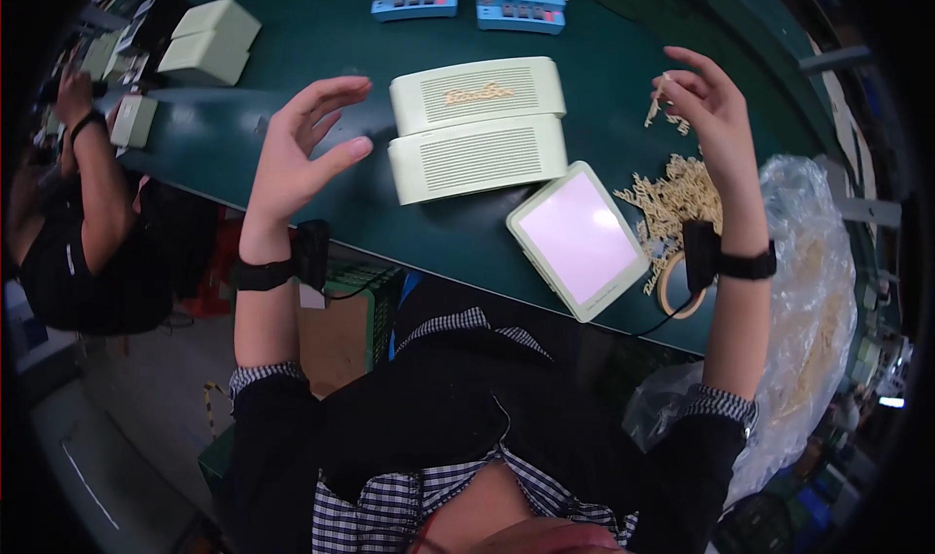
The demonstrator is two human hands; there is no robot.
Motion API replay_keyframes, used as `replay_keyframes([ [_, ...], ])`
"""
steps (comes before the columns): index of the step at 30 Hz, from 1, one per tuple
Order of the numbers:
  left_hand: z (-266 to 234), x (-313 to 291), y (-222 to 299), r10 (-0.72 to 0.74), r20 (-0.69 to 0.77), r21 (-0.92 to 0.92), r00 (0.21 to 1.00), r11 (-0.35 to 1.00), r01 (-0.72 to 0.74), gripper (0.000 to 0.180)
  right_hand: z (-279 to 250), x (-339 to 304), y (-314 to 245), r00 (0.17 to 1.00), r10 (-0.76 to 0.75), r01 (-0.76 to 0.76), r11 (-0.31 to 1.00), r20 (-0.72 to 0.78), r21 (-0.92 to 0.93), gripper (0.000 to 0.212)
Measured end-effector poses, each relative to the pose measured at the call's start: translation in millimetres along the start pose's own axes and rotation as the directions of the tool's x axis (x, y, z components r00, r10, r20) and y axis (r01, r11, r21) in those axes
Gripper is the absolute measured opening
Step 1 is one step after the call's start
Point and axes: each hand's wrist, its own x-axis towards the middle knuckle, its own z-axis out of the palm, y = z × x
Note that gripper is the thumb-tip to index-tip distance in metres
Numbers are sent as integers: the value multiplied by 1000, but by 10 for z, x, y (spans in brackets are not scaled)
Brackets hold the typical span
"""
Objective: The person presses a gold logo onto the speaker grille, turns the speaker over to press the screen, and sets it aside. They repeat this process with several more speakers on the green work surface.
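A thin tan letter strip (pixel 651 114) hangs from the pinched thumb and fingertips of the right hand (pixel 703 101), above the right side of the green table (pixel 317 28).

The strip looks narrow and lacy, so a light grip without bending seems wisest; similar strips in the heap (pixel 687 199) below look prone to tangling and are probably best parted singly. A tan script piece (pixel 479 94) lies on the upper of two cream cases (pixel 477 160), roughly level. The left hand (pixel 307 145), fingers spread wide and curved, holds nothing beside the cases.
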Motion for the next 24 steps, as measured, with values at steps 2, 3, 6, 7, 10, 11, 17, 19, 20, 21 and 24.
replay_keyframes([
  [2, 54, -37, 41, 35, -49, 22, 998, 999, -34, 53, 247, -75, -231, 995, -53, 45, 996, 87, 83, 28],
  [3, 92, -37, 54, 132, -41, 8, 990, 991, -132, 53, 368, -120, -333, 986, -100, 78, 985, 136, 154, 29],
  [6, 245, -98, 110, 247, -62, 20, 967, 969, -246, 51, 681, -197, -497, 966, -114, 58, 970, 232, 237, 25],
  [7, 292, -121, 137, 277, -68, 28, 958, 961, -276, 50, 755, -205, -534, 957, -119, 45, 962, 266, 269, 23],
  [10, 394, -167, 127, 332, -110, 65, 937, 943, -326, 47, 907, -206, -479, 935, -199, 114, 952, 294, 283, 19],
  [11, 415, -182, 135, 362, -130, 93, 923, 931, -352, 45, 944, -212, -477, 927, -235, 148, 945, 293, 290, 17],
  [17, 563, -182, 222, 474, -53, 142, 879, 875, -463, 39, 1128, -284, -546, 944, -173, 64, 932, 281, 356, 13],
  [19, 625, -157, 224, 500, -26, 106, 866, 863, -495, 30, 1199, -321, -569, 953, -126, 11, 924, 276, 382, 13],
  [20, 660, -145, 226, 513, -12, 85, 858, 856, -511, 26, 1236, -333, -577, 954, -123, 10, 924, 274, 381, 13],
  [21, 709, -137, 234, 513, -9, 82, 858, 856, -511, 26, 1274, -348, -581, 939, -185, 37, 894, 291, 446, 15],
  [24, 835, -135, 273, 187, -87, -431, 979, 879, -206, 26, 1324, -352, -561, 901, -305, 82, 819, 309, 568, 20],
])
